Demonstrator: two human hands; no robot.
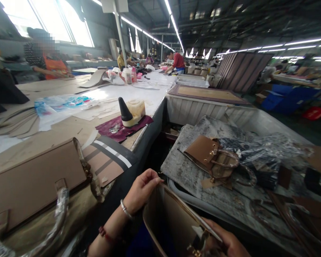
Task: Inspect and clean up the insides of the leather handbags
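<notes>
An unfinished brown handbag (176, 210) is held between my hands at the bottom centre, its opening facing up and its tan inside showing. My left hand (143, 189) pinches the far corner of its rim between thumb and fingers. Along the right side, my right hand (224, 237) grips the rim; its fingers are partly hidden and run out of the frame. Gold-coloured metal fittings (196, 250) show at the bag's near end. To the left lies a larger taupe handbag (42, 182), its handles (61, 203) wrapped in clear plastic.
A glue container with a black cone (125, 110) stands on maroon material (109, 128) on the worktable. To my right, a grey board (187, 171) over a large bin carries a small brown handbag (203, 151) and plastic wrap (267, 150). Other people work farther back.
</notes>
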